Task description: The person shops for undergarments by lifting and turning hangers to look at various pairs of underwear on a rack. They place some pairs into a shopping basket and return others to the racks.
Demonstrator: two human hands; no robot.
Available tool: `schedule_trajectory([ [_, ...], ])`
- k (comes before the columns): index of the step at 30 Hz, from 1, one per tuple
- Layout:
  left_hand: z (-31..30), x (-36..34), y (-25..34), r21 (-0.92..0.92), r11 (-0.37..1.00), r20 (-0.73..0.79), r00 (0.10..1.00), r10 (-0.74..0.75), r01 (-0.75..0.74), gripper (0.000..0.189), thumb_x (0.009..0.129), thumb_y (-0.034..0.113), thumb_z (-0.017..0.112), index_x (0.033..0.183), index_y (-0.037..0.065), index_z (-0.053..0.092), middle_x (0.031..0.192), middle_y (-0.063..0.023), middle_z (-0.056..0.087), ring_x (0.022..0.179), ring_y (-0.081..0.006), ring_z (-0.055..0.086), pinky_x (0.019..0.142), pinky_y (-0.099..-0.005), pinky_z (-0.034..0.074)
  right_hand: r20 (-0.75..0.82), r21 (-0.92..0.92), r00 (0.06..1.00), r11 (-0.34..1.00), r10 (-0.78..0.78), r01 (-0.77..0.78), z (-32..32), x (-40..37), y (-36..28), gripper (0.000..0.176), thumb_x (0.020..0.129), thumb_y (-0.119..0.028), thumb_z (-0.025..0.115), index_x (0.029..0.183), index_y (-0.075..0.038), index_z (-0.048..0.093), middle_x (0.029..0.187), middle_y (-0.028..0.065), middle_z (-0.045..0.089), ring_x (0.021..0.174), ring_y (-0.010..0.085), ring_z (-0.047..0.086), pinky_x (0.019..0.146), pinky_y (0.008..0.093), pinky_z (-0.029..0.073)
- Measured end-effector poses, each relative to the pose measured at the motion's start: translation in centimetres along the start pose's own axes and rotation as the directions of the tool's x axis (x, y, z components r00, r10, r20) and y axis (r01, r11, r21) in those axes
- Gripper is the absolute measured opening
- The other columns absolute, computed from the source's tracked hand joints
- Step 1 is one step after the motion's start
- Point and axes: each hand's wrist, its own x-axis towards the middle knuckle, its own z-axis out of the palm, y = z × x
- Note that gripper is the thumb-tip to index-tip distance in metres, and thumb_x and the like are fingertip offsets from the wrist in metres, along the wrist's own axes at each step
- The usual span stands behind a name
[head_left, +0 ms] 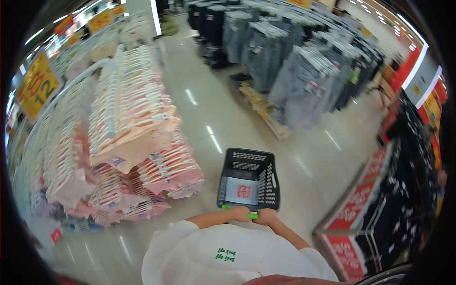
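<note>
In the head view, a black plastic shopping basket (277, 190) with perforated sides stands ahead of me on the shiny floor. Inside it lies a pale blue-grey flat panel (232, 188) with a red square print. A bright green handle (254, 216) runs along the basket's near end. My left hand (240, 213) is closed around the left part of this handle, and my right hand (267, 216) grips the right part close beside it. Both forearms reach forward from the sleeves of a white shirt (190, 251) with green lettering.
To the left, a rack (110, 99) holds pink and peach clothes on white hangers, below a yellow price sign (39, 85). Jeans (304, 90) hang on racks ahead. Dark garments (403, 190) and red-and-white signs (351, 213) line the right. A tiled aisle (190, 95) runs between them.
</note>
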Motion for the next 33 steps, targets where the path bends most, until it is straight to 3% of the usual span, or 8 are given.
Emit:
schedule_trajectory([
  [4, -3.7, 3.4, -1.2, -0.105, 0.989, -0.052, 0.993, -0.109, 0.103, 0.038, 0.065, 0.037, 0.064, 0.085, 0.006, 0.067, 0.084, -0.0178, 0.065, 0.078, -0.0343, 0.062, 0.069, -0.0445, 0.048, 0.027, -0.057, 0.997, 0.996, -0.068, 0.069, -4.5, 4.4, 2.3, 0.048, 0.069, -0.054, 0.054, 0.084, -0.012, 0.070, 0.087, 0.0137, 0.067, 0.085, 0.0302, 0.064, 0.072, 0.0390, 0.051],
  [9, -10.1, 7.3, -2.8, -0.161, 0.986, -0.166, 0.984, -0.063, 0.036, 0.034, 0.061, 0.032, 0.064, 0.080, 0.004, 0.068, 0.075, -0.0190, 0.064, 0.071, -0.0340, 0.063, 0.066, -0.0446, 0.049, -0.006, -0.090, 0.989, 0.985, -0.145, 0.144, -10.0, 11.1, 5.7, 0.052, 0.066, -0.058, 0.057, 0.084, -0.011, 0.071, 0.085, 0.0145, 0.067, 0.082, 0.0306, 0.065, 0.072, 0.0388, 0.051],
  [13, -14.3, 10.7, -4.9, -0.208, 0.970, -0.169, 0.972, -0.162, 0.126, 0.035, 0.062, 0.033, 0.063, 0.080, 0.003, 0.068, 0.079, -0.0199, 0.065, 0.077, -0.0338, 0.064, 0.067, -0.0446, 0.050, 0.036, -0.075, 0.978, 0.975, -0.206, 0.209, -15.1, 15.9, 7.0, 0.051, 0.065, -0.059, 0.060, 0.083, -0.012, 0.071, 0.083, 0.0139, 0.067, 0.080, 0.0303, 0.065, 0.070, 0.0388, 0.051],
  [15, -16.3, 12.0, -5.7, -0.244, 0.956, -0.196, 0.957, -0.215, 0.165, 0.035, 0.063, 0.034, 0.063, 0.080, 0.004, 0.069, 0.082, -0.0198, 0.065, 0.080, -0.0338, 0.064, 0.067, -0.0437, 0.050, 0.063, -0.092, 0.969, 0.965, -0.238, 0.244, -17.2, 18.6, 7.7, 0.052, 0.065, -0.058, 0.060, 0.082, -0.011, 0.071, 0.082, 0.0142, 0.067, 0.079, 0.0302, 0.065, 0.069, 0.0394, 0.051],
  [17, -18.4, 13.5, -7.0, -0.252, 0.947, -0.247, 0.934, -0.260, 0.197, 0.030, 0.063, 0.033, 0.063, 0.075, 0.007, 0.068, 0.075, -0.0180, 0.064, 0.069, -0.0340, 0.062, 0.062, -0.0440, 0.048, 0.081, -0.123, 0.962, 0.955, -0.260, 0.269, -19.0, 22.0, 8.5, 0.053, 0.065, -0.059, 0.059, 0.082, -0.010, 0.070, 0.082, 0.0150, 0.067, 0.080, 0.0303, 0.065, 0.070, 0.0395, 0.051],
  [21, -24.0, 15.2, -9.1, -0.336, 0.913, -0.258, 0.909, -0.327, 0.233, 0.031, 0.064, 0.036, 0.062, 0.077, 0.008, 0.068, 0.077, -0.0178, 0.065, 0.071, -0.0338, 0.062, 0.063, -0.0441, 0.048, 0.178, -0.161, 0.944, 0.938, -0.280, 0.308, -25.1, 27.2, 8.2, 0.055, 0.065, -0.059, 0.059, 0.084, -0.009, 0.070, 0.084, 0.0158, 0.067, 0.082, 0.0309, 0.064, 0.072, 0.0394, 0.050],
  [23, -26.6, 16.3, -9.7, -0.383, 0.873, -0.261, 0.872, -0.414, 0.300, 0.035, 0.064, 0.035, 0.064, 0.084, 0.007, 0.069, 0.084, -0.0171, 0.066, 0.080, -0.0321, 0.064, 0.068, -0.0423, 0.050, 0.197, -0.152, 0.928, 0.926, -0.315, 0.346, -28.0, 29.8, 8.4, 0.056, 0.065, -0.059, 0.058, 0.085, -0.008, 0.070, 0.088, 0.0167, 0.066, 0.085, 0.0316, 0.064, 0.073, 0.0396, 0.050],
  [33, -38.2, 21.9, -18.0, -0.545, 0.761, -0.321, 0.751, -0.578, 0.353, 0.035, 0.063, 0.036, 0.065, 0.086, 0.010, 0.069, 0.082, -0.0152, 0.066, 0.076, -0.0331, 0.062, 0.068, -0.0420, 0.049, 0.310, -0.305, 0.827, 0.775, -0.469, 0.553, -40.1, 46.0, 7.1, 0.055, 0.063, -0.059, 0.060, 0.088, -0.011, 0.070, 0.091, 0.0136, 0.067, 0.086, 0.0297, 0.064, 0.073, 0.0395, 0.050],
])
